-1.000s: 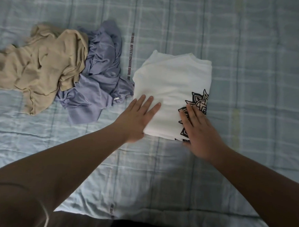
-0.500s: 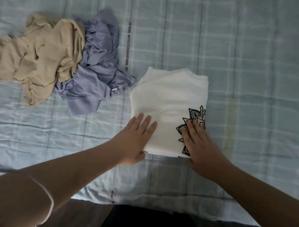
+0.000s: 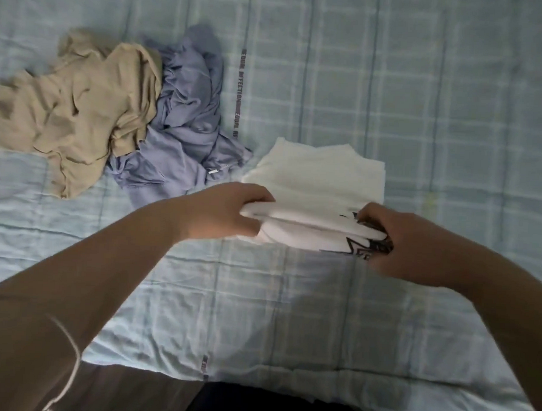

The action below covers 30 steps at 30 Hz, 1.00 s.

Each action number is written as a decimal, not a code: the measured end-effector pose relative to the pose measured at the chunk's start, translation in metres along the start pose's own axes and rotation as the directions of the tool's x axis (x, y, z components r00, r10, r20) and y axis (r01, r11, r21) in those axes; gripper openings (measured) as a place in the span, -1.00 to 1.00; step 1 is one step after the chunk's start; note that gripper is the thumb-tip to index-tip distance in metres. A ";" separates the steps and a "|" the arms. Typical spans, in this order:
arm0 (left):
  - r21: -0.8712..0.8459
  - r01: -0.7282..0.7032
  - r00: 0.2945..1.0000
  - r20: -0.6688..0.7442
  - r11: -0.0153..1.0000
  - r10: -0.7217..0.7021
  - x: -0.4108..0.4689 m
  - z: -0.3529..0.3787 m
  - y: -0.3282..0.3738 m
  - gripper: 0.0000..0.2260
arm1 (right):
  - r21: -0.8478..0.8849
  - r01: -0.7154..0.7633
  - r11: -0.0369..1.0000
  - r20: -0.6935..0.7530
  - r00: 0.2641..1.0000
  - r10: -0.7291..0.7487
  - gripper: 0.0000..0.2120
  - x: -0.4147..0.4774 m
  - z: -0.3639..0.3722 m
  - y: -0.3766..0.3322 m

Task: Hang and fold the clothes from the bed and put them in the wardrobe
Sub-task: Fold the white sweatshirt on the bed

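Note:
A folded white T-shirt (image 3: 320,189) with a black print lies on the light blue checked bed (image 3: 422,118). My left hand (image 3: 223,212) grips its near left edge, fingers curled under the fabric. My right hand (image 3: 398,242) grips the near right edge over the black print. The near edge is lifted off the bed between both hands. A crumpled beige garment (image 3: 78,116) lies at the far left, and a crumpled lavender garment (image 3: 186,117) lies beside it, touching it.
The bed's near edge (image 3: 287,374) runs across the bottom, with dark floor and dark clothing below it. A printed strip of text (image 3: 240,92) runs along the bedspread beside the lavender garment.
Both hands lay flat on the folded white T-shirt before. Now they curl around its near edge and lift it. The shirt sits closer to me in the view.

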State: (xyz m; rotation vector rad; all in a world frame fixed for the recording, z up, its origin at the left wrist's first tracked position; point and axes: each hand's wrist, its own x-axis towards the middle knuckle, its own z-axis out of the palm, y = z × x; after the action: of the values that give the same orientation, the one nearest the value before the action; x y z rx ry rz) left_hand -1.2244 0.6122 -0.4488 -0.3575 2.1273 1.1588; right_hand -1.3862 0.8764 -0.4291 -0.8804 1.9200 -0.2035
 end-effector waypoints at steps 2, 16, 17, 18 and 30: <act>-0.261 0.026 0.994 -0.100 0.965 -0.054 0.015 -0.021 -0.009 -0.58 | 0.111 -0.006 0.994 -0.145 0.989 0.022 -0.71 0.014 -0.026 0.002; -0.533 0.030 0.690 -0.601 0.845 -0.404 0.083 0.031 -0.017 -0.63 | 0.693 -0.069 0.717 -0.423 0.766 0.483 -0.68 0.098 0.007 0.029; -0.521 0.025 0.660 -0.633 0.853 -0.406 0.084 0.036 -0.017 -0.63 | 0.646 -0.101 0.756 -0.474 0.723 0.502 -0.69 0.098 0.015 0.027; -0.509 0.018 0.632 -0.661 0.861 -0.404 0.086 0.042 -0.018 -0.67 | 0.600 -0.137 0.788 -0.521 0.681 0.515 -0.69 0.099 0.024 0.026; -0.510 0.081 0.557 -0.690 0.856 -0.463 0.087 0.053 -0.035 -0.73 | 0.516 -0.301 0.802 -0.568 0.580 0.584 -0.65 0.119 0.050 0.034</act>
State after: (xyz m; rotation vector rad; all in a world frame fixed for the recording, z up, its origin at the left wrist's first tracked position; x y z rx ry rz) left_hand -1.2466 0.6427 -0.5503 -1.6590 2.3444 1.4168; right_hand -1.3926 0.8343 -0.5563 0.0241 2.6364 -0.6472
